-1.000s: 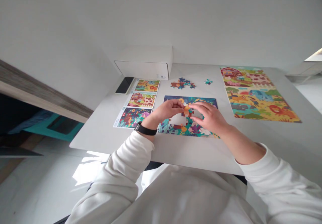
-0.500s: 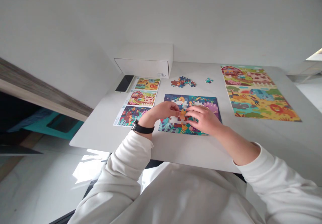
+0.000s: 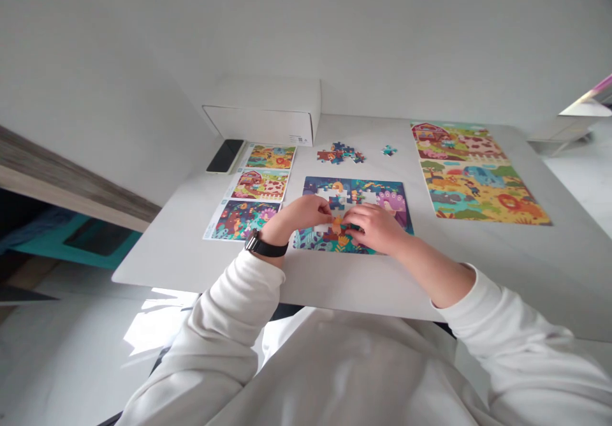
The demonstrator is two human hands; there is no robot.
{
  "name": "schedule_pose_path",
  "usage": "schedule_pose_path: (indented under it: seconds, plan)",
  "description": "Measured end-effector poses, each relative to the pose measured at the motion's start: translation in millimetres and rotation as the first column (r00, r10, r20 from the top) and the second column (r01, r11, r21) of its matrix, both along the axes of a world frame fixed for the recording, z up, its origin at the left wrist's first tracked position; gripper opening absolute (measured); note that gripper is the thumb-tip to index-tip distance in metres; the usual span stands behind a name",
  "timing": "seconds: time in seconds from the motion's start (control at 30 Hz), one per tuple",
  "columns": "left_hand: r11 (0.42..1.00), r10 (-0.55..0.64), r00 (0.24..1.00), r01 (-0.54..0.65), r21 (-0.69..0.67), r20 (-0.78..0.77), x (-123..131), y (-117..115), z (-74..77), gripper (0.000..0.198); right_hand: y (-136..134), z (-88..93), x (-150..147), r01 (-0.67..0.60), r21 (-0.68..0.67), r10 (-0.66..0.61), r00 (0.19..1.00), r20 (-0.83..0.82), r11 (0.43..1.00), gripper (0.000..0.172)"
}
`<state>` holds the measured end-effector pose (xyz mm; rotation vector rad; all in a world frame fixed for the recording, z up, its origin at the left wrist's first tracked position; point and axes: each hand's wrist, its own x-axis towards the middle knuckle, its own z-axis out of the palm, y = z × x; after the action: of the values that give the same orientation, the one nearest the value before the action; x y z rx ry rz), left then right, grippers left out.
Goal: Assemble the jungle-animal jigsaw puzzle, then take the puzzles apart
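A partly assembled jigsaw puzzle (image 3: 318, 245) with a dark blue forest scene lies on the table in front of me, white gaps showing in its middle and upper part. At its centre is an orange puzzle piece (image 3: 337, 226). From the left, my left hand (image 3: 306, 214) is closed, its thumb and forefinger at the edge of this piece. My right hand (image 3: 375, 227) comes from the other side with bent fingers, fingertips on the piece's right edge. Loose puzzle pieces (image 3: 340, 154) lie piled beyond the puzzle, and a single teal piece (image 3: 389, 150) lies right of them.
A picture sheet (image 3: 224, 202) with three printed scenes lies at the left, beside a phone (image 3: 224, 156). Behind them stands a white box (image 3: 258, 125). Two finished puzzles, a farm (image 3: 461, 142) and a safari scene (image 3: 482, 193), lie at the right.
The orange piece and both hands' fingertips have come slightly nearer to me over the puzzle. The whole view has shifted a little; the other things on the table stay put.
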<state>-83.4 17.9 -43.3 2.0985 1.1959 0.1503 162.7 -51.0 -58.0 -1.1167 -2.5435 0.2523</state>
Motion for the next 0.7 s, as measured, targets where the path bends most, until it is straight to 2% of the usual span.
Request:
schedule_pose_path:
  seconds: [0.23, 0.7]
  plan:
    - [0.997, 0.028, 0.999, -0.026, 0.066, -0.032, 2.8, -2.1, 1.6, 0.021, 1.7, -0.3, -1.4, 0.014, -0.014, -0.014, 1.000, -0.010, 1.000, 0.016]
    - [0.999, 0.014, 0.999, -0.012, 0.052, -0.029, 2.9, -3.9, 1.2, 0.021, 2.2, -1.1, -0.4, 0.027, -0.023, -0.027, 1.000, -0.005, 0.999, 0.015]
